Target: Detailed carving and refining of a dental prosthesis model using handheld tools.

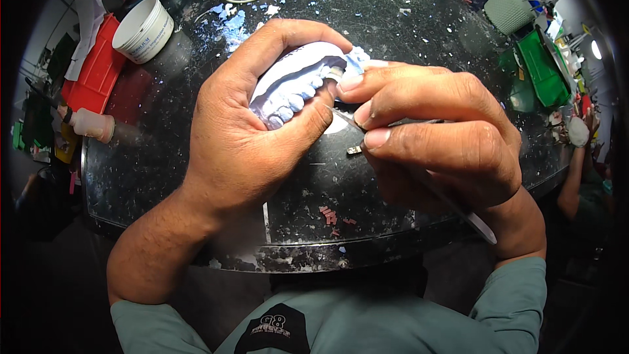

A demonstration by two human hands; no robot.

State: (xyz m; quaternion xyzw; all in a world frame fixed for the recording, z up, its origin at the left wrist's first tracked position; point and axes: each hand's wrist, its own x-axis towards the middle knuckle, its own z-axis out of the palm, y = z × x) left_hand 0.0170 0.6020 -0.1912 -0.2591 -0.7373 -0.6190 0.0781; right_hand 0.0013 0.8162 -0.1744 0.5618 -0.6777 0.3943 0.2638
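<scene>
Blue and white, the tooth model (295, 92) sat tilted in the left hand (229, 118) above the black surface (301, 187), fingers around its base, thumb along the teeth. The right hand (452, 124) gripped a slim tool (483, 227), fingertips close to the model's far end. It looked stiff, fairly light and brittle, probably not slippery; the thick base seemed the safest hold, sparing the teeth.

Dental cast (296, 101) is looking chalky, matt, plaster-like, kinda lumpy. Slim tool (483, 228) is passing for smooth metal. Black tabletop (154, 167) is gleaming under light but looking pretty scuffed. White tub (144, 29) and red tray (98, 75) are showing smooth plastic. Greenish sleeve (154, 328) is looking like soft, matt cloth.
</scene>
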